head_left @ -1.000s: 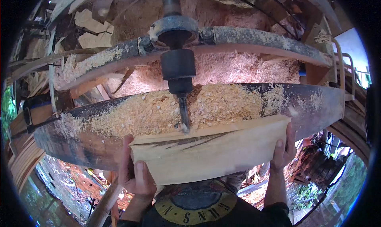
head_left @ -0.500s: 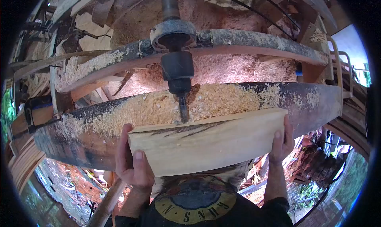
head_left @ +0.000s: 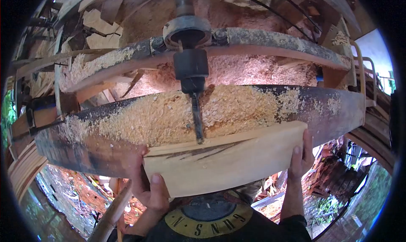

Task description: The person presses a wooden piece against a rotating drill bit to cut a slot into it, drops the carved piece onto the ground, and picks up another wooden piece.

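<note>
"Dark desk [head_left: 352, 109], ahead of left hand [head_left: 148, 196] and right hand [head_left: 301, 162]?"
"One."
"Wooden block [head_left: 230, 164]?"
"One, between the hands, clamped by its ends."
"Drill bit [head_left: 197, 117]?"
"One, ahead of both, tip near the block."
"Shavings [head_left: 241, 109]?"
"Heaped on the desk."

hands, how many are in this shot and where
2. The left hand holds the left end of the pale wooden block; the right hand holds its right end. Some fingers may be hidden behind the block, but no other hand shows.
</note>
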A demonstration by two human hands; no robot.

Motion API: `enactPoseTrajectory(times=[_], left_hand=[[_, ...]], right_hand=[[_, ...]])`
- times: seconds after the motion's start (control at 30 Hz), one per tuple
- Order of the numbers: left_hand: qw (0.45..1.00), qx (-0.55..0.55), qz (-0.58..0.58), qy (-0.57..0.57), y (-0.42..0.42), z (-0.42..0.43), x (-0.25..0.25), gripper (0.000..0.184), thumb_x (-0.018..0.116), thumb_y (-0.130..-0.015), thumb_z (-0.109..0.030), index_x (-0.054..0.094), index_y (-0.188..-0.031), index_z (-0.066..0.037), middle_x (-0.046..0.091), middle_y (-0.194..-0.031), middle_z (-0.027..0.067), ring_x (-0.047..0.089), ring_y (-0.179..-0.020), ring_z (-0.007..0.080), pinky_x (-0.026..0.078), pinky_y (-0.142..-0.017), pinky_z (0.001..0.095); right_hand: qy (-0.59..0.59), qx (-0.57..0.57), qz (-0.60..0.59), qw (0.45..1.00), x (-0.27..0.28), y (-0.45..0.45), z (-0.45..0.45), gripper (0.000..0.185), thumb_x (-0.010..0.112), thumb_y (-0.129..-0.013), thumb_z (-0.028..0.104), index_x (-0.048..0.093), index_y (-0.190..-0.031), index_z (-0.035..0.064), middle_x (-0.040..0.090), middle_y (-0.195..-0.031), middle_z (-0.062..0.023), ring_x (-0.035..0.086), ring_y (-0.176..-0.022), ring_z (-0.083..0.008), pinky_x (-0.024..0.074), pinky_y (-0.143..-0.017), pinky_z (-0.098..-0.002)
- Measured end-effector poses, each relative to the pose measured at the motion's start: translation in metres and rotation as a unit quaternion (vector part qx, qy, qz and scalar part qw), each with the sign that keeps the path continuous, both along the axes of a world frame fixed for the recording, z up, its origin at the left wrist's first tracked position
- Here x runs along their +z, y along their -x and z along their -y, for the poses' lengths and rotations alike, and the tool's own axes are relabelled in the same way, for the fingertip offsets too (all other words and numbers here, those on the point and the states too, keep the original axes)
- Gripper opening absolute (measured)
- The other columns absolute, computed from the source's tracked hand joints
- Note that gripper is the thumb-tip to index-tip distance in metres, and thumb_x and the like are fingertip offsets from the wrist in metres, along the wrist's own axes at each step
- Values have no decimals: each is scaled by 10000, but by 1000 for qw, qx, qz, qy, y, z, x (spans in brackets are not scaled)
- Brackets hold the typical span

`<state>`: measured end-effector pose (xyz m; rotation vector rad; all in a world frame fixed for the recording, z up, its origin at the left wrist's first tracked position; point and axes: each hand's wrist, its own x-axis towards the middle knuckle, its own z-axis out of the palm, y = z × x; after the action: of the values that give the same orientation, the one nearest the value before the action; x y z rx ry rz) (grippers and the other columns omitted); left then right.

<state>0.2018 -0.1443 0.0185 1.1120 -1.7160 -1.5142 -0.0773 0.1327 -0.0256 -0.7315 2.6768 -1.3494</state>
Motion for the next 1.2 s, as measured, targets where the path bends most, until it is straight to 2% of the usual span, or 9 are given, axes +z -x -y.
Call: enactPoseTrajectory(times=[0.1, 0.3, 0.4, 0.6, 0.7, 0.9, 1.1, 1.2], left_hand=[[999, 17, -30, -12, -4, -9, -5, 660, 525, -966, -183, 319, -1522, 108, 451, -1508, 227, 477, -1348, 303, 360, -1150, 430], [999, 25, -32, -30, -1, -9, -7, 668, 532, -970, -184, 314, -1526, 114, 453, -1513, 221, 498, -1334, 295, 380, -1136, 405], [999, 13, -29, -37, 3, -6, -4, 667, 540, -977, -162, 302, -1531, 124, 409, -1558, 261, 424, -1428, 317, 333, -1186, 439], [997, 26, -41, -53, 5, -9, -5, 667, 537, -984, -176, 297, -1539, 104, 386, -1566, 282, 406, -1444, 337, 344, -1184, 457], [999, 18, -27, -32, 1, -8, -8, 635, 517, -985, -151, 307, -1524, 112, 379, -1558, 314, 406, -1443, 373, 345, -1189, 482], [1000, 1, -20, -6, -1, -5, -12, 612, 503, -986, -132, 316, -1522, 99, 380, -1547, 339, 397, -1447, 401, 345, -1189, 506], [1000, 4, -28, 13, 5, -5, -12, 597, 499, -995, -149, 332, -1513, 97, 390, -1537, 344, 400, -1443, 406, 356, -1180, 513], [999, -8, -21, 30, 1, -4, -14, 590, 507, -1001, -149, 338, -1521, 73, 384, -1545, 339, 396, -1447, 405, 355, -1181, 514]], right_hand=[[23, 1, -13, 1000, -3, -4, -8, 571, 614, -931, 202, 538, -1399, -116, 610, -1325, -263, 584, -1240, -359, 435, -1077, -468], [70, -31, 28, 997, -8, -8, -12, 603, 614, -946, 252, 521, -1402, -130, 590, -1362, -257, 591, -1226, -312, 463, -1042, -436], [71, -37, 44, 996, -4, -8, -10, 612, 600, -956, 264, 507, -1407, -138, 592, -1338, -238, 599, -1195, -289, 479, -1014, -418], [49, -36, 12, 998, -6, -8, -10, 635, 582, -960, 293, 497, -1409, -147, 603, -1204, -191, 610, -1055, -261, 507, -893, -395], [36, -48, 7, 998, -9, -8, -12, 657, 579, -952, 317, 496, -1413, -144, 603, -1203, -196, 613, -1051, -274, 510, -885, -404], [-4, -35, -7, 999, -4, -2, -10, 666, 580, -932, 307, 494, -1419, -140, 599, -1299, -262, 624, -1142, -335, 511, -965, -452], [45, -46, 14, 998, -12, -2, -14, 636, 551, -924, 262, 499, -1411, -144, 592, -1323, -283, 635, -1139, -347, 514, -983, -462], [51, -43, 19, 998, -10, -1, -10, 647, 562, -929, 281, 498, -1411, -146, 593, -1327, -283, 636, -1145, -350, 512, -989, -463]])
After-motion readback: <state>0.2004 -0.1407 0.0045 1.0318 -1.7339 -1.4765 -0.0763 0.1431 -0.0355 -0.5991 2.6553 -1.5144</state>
